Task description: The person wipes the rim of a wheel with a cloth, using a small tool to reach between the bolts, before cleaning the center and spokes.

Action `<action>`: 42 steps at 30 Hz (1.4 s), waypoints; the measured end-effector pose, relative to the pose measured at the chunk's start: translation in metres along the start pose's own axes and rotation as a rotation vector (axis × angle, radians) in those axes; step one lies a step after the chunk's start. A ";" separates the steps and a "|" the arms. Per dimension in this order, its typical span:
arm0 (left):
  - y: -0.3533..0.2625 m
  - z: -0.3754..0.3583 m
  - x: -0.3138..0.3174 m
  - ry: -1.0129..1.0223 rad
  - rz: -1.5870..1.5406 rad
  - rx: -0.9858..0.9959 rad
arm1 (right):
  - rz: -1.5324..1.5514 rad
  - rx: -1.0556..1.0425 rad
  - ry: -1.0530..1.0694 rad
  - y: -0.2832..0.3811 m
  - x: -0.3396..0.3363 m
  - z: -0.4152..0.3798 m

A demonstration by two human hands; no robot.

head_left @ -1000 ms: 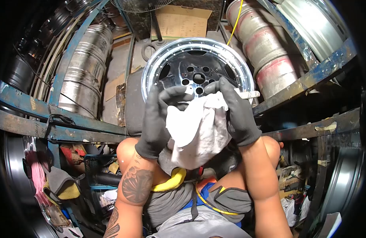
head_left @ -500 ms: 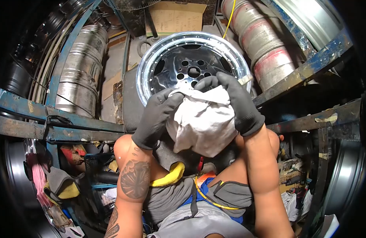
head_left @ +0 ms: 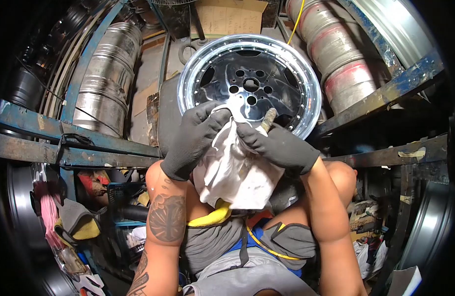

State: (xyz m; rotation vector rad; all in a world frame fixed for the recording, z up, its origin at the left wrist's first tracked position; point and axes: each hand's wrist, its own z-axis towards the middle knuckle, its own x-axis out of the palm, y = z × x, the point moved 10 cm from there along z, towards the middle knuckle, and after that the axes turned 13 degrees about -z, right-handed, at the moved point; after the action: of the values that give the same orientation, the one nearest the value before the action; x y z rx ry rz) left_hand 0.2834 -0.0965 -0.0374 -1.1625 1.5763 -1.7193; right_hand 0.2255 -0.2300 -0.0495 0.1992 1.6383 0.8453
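Observation:
A white cloth hangs in loose folds between my two hands, over my lap. My left hand, in a dark grey glove, is closed on the cloth's upper edge. Gloved the same way, my right hand pinches the cloth close beside the left fingertips. Its thumb sticks up and has a pale tan covering. Just beyond both hands lies a shiny wheel rim with a polished silver lip and a dark mirror-like centre. My fingers overlap its near edge in this view.
Metal racks flank me on both sides. Stacked silver rims are at the left, and red-marked ones at the right. A yellow cloth lies on my thigh. Cardboard stands behind the wheel.
My right hand has come down and left, turning so its fingers meet the left hand's. The cloth is drawn together at the top and hangs lower. The view has shifted slightly.

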 end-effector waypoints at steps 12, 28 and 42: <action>-0.040 -0.038 -0.014 0.087 -0.296 0.273 | -0.225 -0.212 -0.961 0.049 -0.098 -0.090; -0.026 -0.026 0.027 0.116 0.088 0.318 | -0.697 -0.406 -0.863 0.076 -0.065 -0.049; 0.068 -0.079 0.038 -0.248 -0.390 -0.052 | 0.251 -0.208 -0.059 0.060 -0.036 -0.016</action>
State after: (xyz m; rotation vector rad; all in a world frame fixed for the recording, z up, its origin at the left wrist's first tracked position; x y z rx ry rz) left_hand 0.1856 -0.0998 -0.0897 -1.7272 1.3128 -1.6885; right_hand 0.2016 -0.2132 0.0159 0.2848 1.4775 1.1836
